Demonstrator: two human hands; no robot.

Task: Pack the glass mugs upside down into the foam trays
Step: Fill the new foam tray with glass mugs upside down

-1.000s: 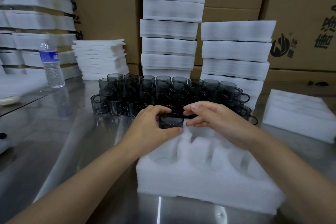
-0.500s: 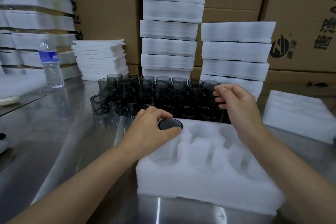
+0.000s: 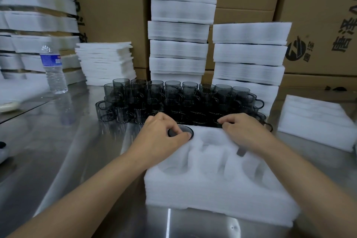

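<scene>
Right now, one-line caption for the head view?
Left hand grips an inverted glass mug in the foam tray, far-left pocket; right hand at the far edge by waiting mugs.

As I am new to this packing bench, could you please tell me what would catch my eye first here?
A dense cluster of dark glass mugs stands upright on the steel table, with tall stacks of white foam trays behind it. Nearest the camera lies an open foam tray, where the left hand grips one upside-down mug in the far-left pocket.
</scene>
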